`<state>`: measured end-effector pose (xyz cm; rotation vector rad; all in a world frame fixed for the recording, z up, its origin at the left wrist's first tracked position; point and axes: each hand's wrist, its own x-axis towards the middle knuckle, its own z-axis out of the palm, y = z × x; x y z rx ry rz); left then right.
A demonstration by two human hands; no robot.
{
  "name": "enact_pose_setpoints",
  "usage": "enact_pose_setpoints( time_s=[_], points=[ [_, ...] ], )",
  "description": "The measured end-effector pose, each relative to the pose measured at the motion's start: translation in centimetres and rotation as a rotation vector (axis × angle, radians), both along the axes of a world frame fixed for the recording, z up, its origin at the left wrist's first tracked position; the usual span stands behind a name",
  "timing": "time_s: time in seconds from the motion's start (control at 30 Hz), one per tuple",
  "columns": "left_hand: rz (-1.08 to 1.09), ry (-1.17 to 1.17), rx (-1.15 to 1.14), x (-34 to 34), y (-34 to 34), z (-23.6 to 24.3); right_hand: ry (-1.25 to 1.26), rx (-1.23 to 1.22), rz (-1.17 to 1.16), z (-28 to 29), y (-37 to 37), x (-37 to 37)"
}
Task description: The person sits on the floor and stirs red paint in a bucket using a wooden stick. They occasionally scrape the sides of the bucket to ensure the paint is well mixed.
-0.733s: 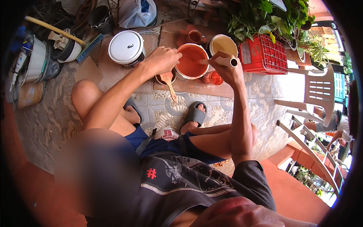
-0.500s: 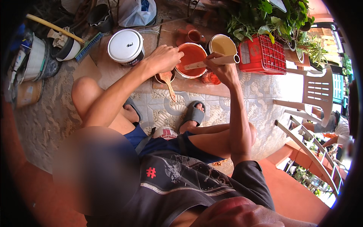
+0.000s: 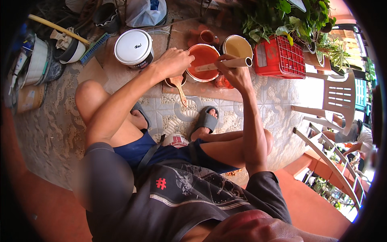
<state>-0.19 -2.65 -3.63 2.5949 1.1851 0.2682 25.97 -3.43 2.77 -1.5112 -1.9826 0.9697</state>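
A bucket of orange-red paint stands on the floor ahead of me. My left hand is closed at its left rim, the fingertips curled over the edge. My right hand grips a pale hollow pipe, which slants across the bucket with its far end down at the paint. Just below my left hand, a paintbrush lies over a small paint-stained pot, its wooden handle pointing toward me. An orange-smeared container sits under my right wrist, partly hidden.
A white-lidded bucket stands left, a bucket of tan liquid right. Beyond are a red crate with plants and a plastic chair. A broom and containers line the left. Another person is at far right.
The pipe and my right hand have shifted very slightly to the left. My left hand stays at the bucket's rim, while my left upper arm has moved a little.
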Motion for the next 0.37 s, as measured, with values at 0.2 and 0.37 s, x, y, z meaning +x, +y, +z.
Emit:
enact_pose_setpoints(
  time_s=[0.2,0.37],
  points=[
    [-0.004,0.042,-0.023,0.0,0.1,0.0,-0.299,0.087,-0.051,1.3,0.1,-0.9],
    [-0.008,0.046,-0.037,0.0,0.2,-0.2,-0.409,0.146,-0.008,1.0,-0.1,-0.4]
  ],
)
